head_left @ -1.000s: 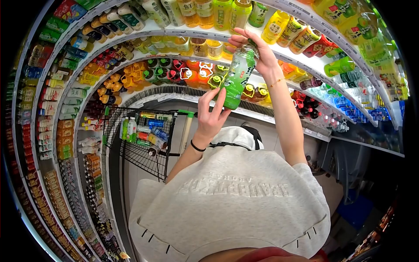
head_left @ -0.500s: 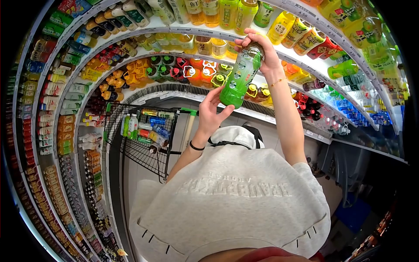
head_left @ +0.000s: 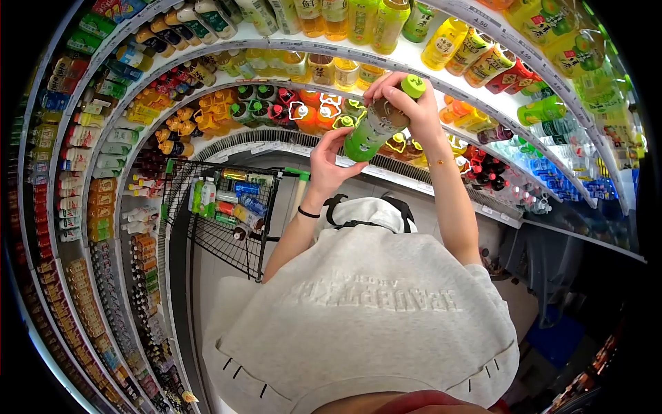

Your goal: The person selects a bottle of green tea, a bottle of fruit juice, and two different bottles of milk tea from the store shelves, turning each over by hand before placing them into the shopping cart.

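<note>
Beyond my right fingers [head_left: 394,95], to the right, a shelf-edge price tag [head_left: 476,25] reads 4.50. The label [head_left: 373,132] on the bottle [head_left: 360,143] I hold is too unclear to read, as is the raised lettering [head_left: 372,294] on my sweatshirt [head_left: 365,345] below.

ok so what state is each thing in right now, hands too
green-capped bottle: cap on, tilted, held
right hand: closed around the bottle's upper part
left hand: at the bottle's base, thumb spread from fingers
shopping cart: partly filled with drinks
shelves: stocked with rows of drinks
</note>
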Motion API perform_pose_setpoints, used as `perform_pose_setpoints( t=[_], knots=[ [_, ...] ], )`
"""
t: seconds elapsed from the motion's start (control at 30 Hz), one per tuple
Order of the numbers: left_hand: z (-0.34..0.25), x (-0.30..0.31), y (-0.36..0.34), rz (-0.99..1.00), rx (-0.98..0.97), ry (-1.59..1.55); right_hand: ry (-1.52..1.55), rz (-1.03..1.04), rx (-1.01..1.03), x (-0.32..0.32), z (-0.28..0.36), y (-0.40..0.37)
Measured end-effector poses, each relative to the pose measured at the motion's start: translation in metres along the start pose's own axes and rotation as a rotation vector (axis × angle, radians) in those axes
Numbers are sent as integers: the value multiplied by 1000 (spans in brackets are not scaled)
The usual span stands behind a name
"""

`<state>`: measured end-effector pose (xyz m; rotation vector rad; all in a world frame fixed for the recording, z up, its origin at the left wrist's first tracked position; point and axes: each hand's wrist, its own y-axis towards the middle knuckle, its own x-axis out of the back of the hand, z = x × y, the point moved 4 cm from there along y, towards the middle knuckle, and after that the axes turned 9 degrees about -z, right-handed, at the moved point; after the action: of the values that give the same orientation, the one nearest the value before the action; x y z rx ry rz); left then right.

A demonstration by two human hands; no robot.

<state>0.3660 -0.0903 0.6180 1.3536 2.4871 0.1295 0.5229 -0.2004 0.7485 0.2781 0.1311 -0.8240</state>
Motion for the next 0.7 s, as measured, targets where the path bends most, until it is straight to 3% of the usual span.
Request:
perform_pose_setpoints(
  t=[0.1,0.27,0.5,0.53,0.6,0.7],
  knots=[
    [15,-6,7,31,9,-53,-176,110,194,-17,14,-8],
    [27,-16,5,65,18,-93,-341,136,252,-29,20,-13],
    [-26,-15,-23,-108,-92,119,443,-193,-342,20,-28,22],
    [-36,-16,-26,-114,-90,121,444,-189,-348,22,-35,25],
    [-56,-19,-29,-259,-98,468,679,-180,-462,25,-62,28],
    [-75,-26,-24,-343,-196,500,844,-221,-546,21,-92,27]
  ],
)
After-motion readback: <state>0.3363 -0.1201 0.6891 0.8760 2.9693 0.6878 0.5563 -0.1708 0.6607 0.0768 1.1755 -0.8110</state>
